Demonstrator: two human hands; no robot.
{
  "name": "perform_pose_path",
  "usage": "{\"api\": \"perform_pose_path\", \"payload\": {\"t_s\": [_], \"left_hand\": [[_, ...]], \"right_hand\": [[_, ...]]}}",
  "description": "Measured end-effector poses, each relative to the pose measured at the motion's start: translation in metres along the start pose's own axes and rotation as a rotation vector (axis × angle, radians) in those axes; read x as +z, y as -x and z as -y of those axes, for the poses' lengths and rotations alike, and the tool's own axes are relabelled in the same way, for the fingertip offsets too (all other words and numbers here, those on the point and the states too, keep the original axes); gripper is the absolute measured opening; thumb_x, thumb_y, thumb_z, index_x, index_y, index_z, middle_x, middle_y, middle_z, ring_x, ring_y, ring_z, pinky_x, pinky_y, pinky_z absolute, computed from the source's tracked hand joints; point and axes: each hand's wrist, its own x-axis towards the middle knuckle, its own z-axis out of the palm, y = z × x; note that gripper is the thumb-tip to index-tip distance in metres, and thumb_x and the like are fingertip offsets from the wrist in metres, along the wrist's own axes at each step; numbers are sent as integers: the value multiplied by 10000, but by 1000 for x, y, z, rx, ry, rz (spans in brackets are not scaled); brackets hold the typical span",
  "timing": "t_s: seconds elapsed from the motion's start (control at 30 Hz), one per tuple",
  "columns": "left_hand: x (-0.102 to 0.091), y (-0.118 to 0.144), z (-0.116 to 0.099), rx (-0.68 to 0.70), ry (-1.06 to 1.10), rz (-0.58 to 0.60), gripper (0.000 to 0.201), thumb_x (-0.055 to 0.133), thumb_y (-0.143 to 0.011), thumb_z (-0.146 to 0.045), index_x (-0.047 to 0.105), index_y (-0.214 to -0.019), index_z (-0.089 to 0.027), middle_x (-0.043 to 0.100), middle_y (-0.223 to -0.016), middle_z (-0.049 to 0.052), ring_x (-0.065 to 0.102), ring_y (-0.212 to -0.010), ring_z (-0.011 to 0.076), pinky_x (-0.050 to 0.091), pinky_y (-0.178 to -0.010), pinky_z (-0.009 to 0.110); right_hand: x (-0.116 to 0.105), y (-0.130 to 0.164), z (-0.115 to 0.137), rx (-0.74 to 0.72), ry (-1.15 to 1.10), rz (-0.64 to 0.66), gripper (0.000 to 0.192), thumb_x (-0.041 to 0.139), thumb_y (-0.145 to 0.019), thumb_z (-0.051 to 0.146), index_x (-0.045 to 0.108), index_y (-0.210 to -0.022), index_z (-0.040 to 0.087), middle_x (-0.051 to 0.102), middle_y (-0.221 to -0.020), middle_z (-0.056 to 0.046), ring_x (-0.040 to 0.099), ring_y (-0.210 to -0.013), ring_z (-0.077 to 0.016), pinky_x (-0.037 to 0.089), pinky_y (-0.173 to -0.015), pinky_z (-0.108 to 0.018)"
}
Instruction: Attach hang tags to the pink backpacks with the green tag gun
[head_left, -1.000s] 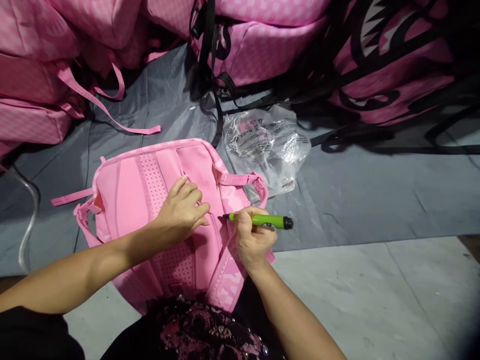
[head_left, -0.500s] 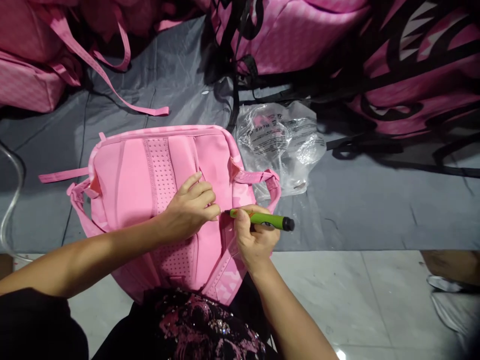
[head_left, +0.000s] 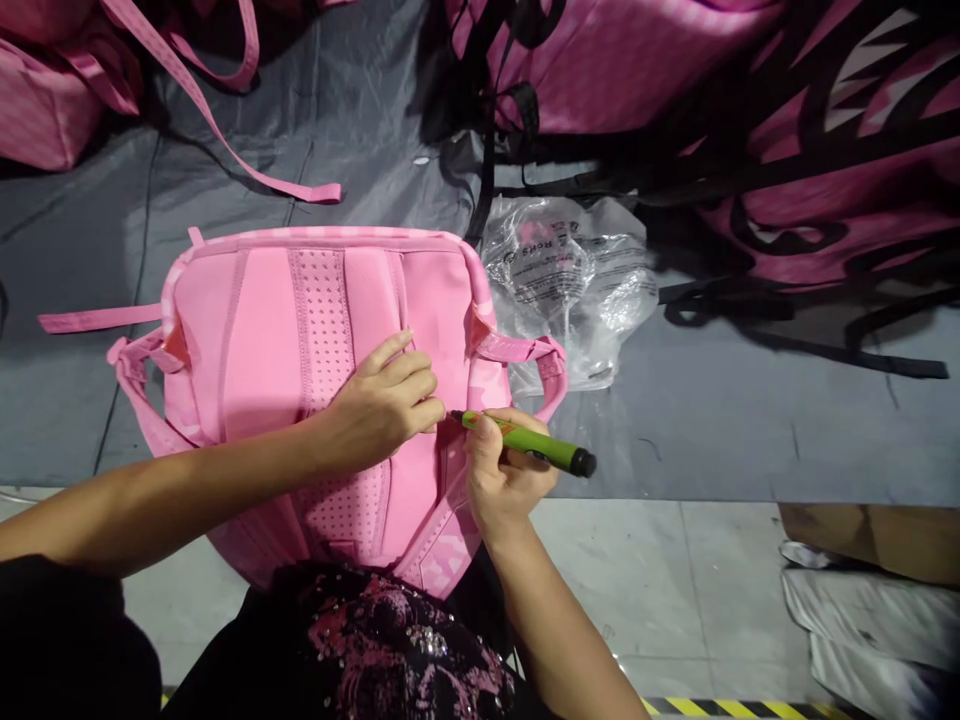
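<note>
A pink backpack point(head_left: 262, 360) lies with its padded back panel facing up, its lower end against my lap. My left hand point(head_left: 390, 400) lies across the panel, its bent fingers gripping the padding beside a seam. In my right hand point(head_left: 510, 470) is a green marker pen point(head_left: 551, 445) with a black end, held in a writing grip. Its dark tip is close to the left fingers, at the right side of the panel; I cannot tell whether it touches the fabric. Shoulder straps hang at both sides.
A crumpled clear plastic bag point(head_left: 574, 280) with printed text lies right of the backpack on a grey sheet point(head_left: 735, 420). More pink bags point(head_left: 45, 100) stand at the back left, and pink-and-black ones point(head_left: 810, 180) at the back right. Cardboard point(head_left: 877, 535) lies on the tiled floor.
The camera view has shifted slightly, showing more floor. The marker's rear end has tilted a little downward. Both hands keep nearly the same place on the backpack.
</note>
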Motion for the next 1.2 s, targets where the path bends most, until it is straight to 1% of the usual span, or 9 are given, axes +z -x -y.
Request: {"api": "perform_pose_path", "payload": {"t_s": [0.33, 0.5, 0.6, 0.7, 0.8, 0.87, 0.93, 1.03, 1.2], "left_hand": [[1, 0, 0, 4, -14, 34, 181, 635, -906, -271, 587, -745, -203, 600, -800, -8, 545, -984, 196, 320, -1180, 462], [-2, -2, 0, -2, -27, 28, 183, 628, -891, -215, 582, -713, -201, 598, -770, -9, 552, -941, 189, 362, -1158, 461], [-3, -3, -1, -8, -21, 47, 196, 608, -906, -223, 591, -712, -202, 600, -770, -5, 554, -943, 189, 378, -1149, 464], [-5, -3, -2, -11, -24, 69, 208, 566, -925, -211, 592, -718, -205, 594, -767, -6, 549, -943, 185, 375, -1154, 465], [-5, -2, -2, -12, -2, 71, 221, 554, -939, -229, 579, -721, -207, 584, -774, -8, 537, -942, 182, 348, -1171, 469], [-5, 0, -2, -7, 39, 56, 161, 566, -939, -219, 584, -780, -211, 596, -827, -7, 529, -972, 182, 314, -1189, 470], [-3, 3, -2, 0, 78, 15, 71, 573, -932, -184, 574, -868, -213, 605, -917, -2, 518, -1039, 182, 277, -1206, 468], [-1, 6, -2, 5, 100, -34, 60, 547, -935, -152, 527, -916, -205, 586, -1002, 2, 493, -1108, 173, 230, -1230, 454], [-1, 8, -2, 15, 93, -18, 56, 534, -939, -143, 511, -929, -193, 573, -1015, 4, 480, -1124, 166, 184, -1251, 445]], "right_hand": [[-4, -3, 1, -13, 94, 55, 65, 628, -917, 241, 642, -882, 187, 695, -815, -21, 689, -704, -157, 580, -691, -319], [-5, -5, 0, -8, 45, 93, 59, 635, -907, 233, 663, -895, 182, 698, -838, -26, 690, -706, -159, 577, -665, -308], [-5, -5, 3, 12, 32, 57, 61, 628, -911, 226, 663, -905, 177, 694, -826, -27, 680, -678, -151, 569, -629, -295], [-7, -5, 5, -19, 31, 77, 57, 639, -905, 230, 663, -903, 178, 696, -847, -36, 690, -723, -161, 580, -657, -303], [-10, -3, 5, 15, 35, 28, 41, 629, -909, 212, 659, -907, 184, 683, -817, -18, 672, -665, -140, 577, -640, -295], [-12, 0, 5, 41, -3, -1, 55, 620, -912, 202, 660, -945, 183, 679, -815, -12, 650, -612, -120, 567, -604, -279], [-12, 2, 5, 40, -36, 7, 68, 620, -912, 203, 666, -958, 180, 683, -851, -24, 659, -634, -122, 567, -599, -274], [-12, 1, 5, -3, -39, 71, 68, 627, -911, 207, 679, -944, 180, 688, -891, -44, 685, -732, -146, 573, -627, -277], [-12, -5, 7, -2, 5, 95, 85, 603, -921, 194, 682, -890, 183, 688, -869, -37, 687, -755, -148, 582, -684, -288]]}}
